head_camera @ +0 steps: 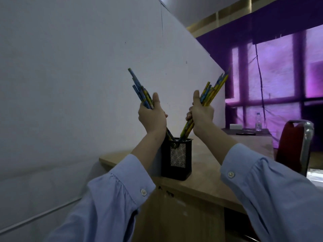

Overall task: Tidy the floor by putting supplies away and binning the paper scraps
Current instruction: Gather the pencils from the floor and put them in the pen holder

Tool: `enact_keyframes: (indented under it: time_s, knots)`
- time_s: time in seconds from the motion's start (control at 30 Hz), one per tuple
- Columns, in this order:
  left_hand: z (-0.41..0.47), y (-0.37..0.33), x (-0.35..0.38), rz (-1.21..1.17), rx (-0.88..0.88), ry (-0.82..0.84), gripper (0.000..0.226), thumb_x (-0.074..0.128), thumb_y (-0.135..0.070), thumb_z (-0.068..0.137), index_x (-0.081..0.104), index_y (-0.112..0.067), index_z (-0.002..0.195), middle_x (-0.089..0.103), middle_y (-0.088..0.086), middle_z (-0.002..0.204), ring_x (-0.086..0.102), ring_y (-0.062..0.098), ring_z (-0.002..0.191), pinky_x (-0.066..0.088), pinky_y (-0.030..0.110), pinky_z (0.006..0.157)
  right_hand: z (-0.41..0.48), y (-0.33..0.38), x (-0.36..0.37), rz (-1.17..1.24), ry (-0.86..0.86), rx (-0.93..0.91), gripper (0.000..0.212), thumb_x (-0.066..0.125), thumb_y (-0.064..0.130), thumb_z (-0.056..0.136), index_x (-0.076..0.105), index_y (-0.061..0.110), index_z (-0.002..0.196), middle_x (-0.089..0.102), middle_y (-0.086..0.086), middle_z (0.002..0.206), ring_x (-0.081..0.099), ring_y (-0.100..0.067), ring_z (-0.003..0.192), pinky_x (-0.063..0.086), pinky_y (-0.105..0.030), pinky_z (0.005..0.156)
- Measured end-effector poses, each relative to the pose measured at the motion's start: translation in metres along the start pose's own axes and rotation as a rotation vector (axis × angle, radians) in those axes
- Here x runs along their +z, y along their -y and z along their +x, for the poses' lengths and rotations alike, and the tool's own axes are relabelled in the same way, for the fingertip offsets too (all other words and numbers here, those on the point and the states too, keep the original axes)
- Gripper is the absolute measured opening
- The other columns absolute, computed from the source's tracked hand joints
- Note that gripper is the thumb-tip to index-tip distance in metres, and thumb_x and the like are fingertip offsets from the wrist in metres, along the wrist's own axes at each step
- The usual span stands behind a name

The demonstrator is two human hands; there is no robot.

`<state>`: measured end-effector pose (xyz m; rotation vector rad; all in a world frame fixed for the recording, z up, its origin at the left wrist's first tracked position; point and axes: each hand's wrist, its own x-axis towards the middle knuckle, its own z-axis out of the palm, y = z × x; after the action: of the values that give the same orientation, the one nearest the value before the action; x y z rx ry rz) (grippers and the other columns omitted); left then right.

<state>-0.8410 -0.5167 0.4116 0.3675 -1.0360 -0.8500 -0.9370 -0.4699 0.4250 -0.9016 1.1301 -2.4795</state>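
Note:
A black mesh pencil cup (pixel 176 158) stands near the left end of a wooden desk (pixel 209 173). My left hand (pixel 152 117) grips a bundle of blue and yellow pencils (pixel 139 89) that leans up to the left. My right hand (pixel 201 113) grips a second bundle of pencils (pixel 212 89) leaning up to the right. The lower ends of both bundles reach down into the cup's mouth, so the two bundles form a V above it. The floor and any paper scraps are out of view.
A white wall (pixel 78 84) runs close along the left. On the desk's far end stand a clear water bottle (pixel 258 122) and a small white box (pixel 236 126). A red chair with a metal frame (pixel 295 147) stands at the right, before purple-lit windows.

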Motion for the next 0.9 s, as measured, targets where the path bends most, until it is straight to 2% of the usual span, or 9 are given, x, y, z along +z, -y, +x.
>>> enact_keyframes:
  time_s: [0.17,0.33,0.43,0.5,0.57,0.63,0.73,0.8,0.9]
  knots:
    - [-0.001,0.024,0.004,0.044,-0.072,0.116,0.032,0.057,-0.041,0.09,0.056,-0.01,0.085,0.054,0.0,0.053,0.051,0.002,0.034,0.043,0.016,0.039,0.004,-0.028,-0.008,-0.009,0.037,0.096,0.04,0.059,0.048,0.088,0.052,0.011,0.075,0.045,-0.002,0.052,0.043,-0.013,0.036,0.044,-0.025,0.043]
    - [-0.006,0.031,0.005,0.101,-0.064,0.181,0.026,0.062,-0.035,0.088,0.055,-0.011,0.083,0.059,0.001,0.064,0.058,0.001,0.04,0.049,0.016,0.045,0.008,-0.035,-0.015,-0.054,0.074,0.103,0.033,0.058,0.039,0.091,0.054,0.01,0.077,0.052,-0.004,0.051,0.056,-0.016,0.038,0.052,-0.029,0.052]
    - [-0.004,0.032,0.003,0.157,-0.063,0.2,0.022,0.067,-0.032,0.085,0.055,-0.017,0.073,0.063,0.0,0.068,0.063,0.005,0.05,0.058,0.026,0.062,0.011,-0.038,-0.018,-0.175,0.091,0.082,0.028,0.059,0.034,0.09,0.057,0.01,0.077,0.061,-0.005,0.055,0.065,-0.02,0.051,0.054,-0.032,0.064]
    - [-0.003,0.033,0.002,0.193,-0.063,0.213,0.021,0.071,-0.03,0.081,0.056,-0.019,0.071,0.065,0.0,0.071,0.066,0.012,0.061,0.059,0.035,0.077,0.012,-0.04,-0.021,-0.202,0.125,0.104,0.024,0.062,0.031,0.088,0.059,0.009,0.079,0.066,-0.006,0.062,0.066,-0.022,0.056,0.055,-0.031,0.064]
    - [-0.005,0.032,0.0,0.182,-0.071,0.218,0.025,0.076,-0.032,0.076,0.054,-0.019,0.078,0.066,0.002,0.078,0.068,0.018,0.073,0.057,0.04,0.084,0.012,-0.04,-0.026,-0.242,0.191,0.128,0.024,0.066,0.032,0.084,0.064,0.009,0.082,0.07,-0.007,0.069,0.067,-0.02,0.058,0.053,-0.024,0.054]
    - [-0.006,0.03,-0.001,0.169,-0.084,0.223,0.04,0.079,-0.037,0.071,0.05,-0.018,0.091,0.066,0.004,0.089,0.068,0.022,0.086,0.056,0.041,0.088,0.012,-0.039,-0.03,-0.238,0.25,0.145,0.029,0.07,0.037,0.08,0.068,0.009,0.087,0.073,-0.007,0.075,0.067,-0.018,0.06,0.051,-0.019,0.048]
    - [-0.006,0.026,-0.001,0.143,-0.118,0.23,0.056,0.08,-0.043,0.068,0.043,-0.019,0.104,0.062,-0.001,0.09,0.067,0.021,0.092,0.054,0.04,0.091,0.013,-0.034,-0.032,-0.215,0.306,0.143,0.041,0.071,0.046,0.077,0.068,0.011,0.096,0.075,-0.006,0.086,0.069,-0.016,0.07,0.052,-0.026,0.058]
    - [-0.005,0.025,-0.001,0.154,-0.141,0.237,0.054,0.076,-0.046,0.072,0.044,-0.017,0.105,0.061,-0.002,0.089,0.068,0.02,0.088,0.054,0.04,0.09,0.014,-0.032,-0.032,-0.216,0.321,0.121,0.044,0.068,0.051,0.078,0.067,0.013,0.1,0.075,-0.006,0.09,0.069,-0.016,0.074,0.053,-0.029,0.062]
    - [-0.005,0.026,0.001,0.205,-0.153,0.292,0.043,0.066,-0.045,0.082,0.057,-0.009,0.104,0.068,0.005,0.093,0.069,0.021,0.084,0.055,0.041,0.088,0.014,-0.033,-0.03,-0.284,0.362,0.05,0.044,0.058,0.057,0.084,0.067,0.015,0.098,0.074,-0.007,0.091,0.069,-0.02,0.077,0.054,-0.031,0.066]
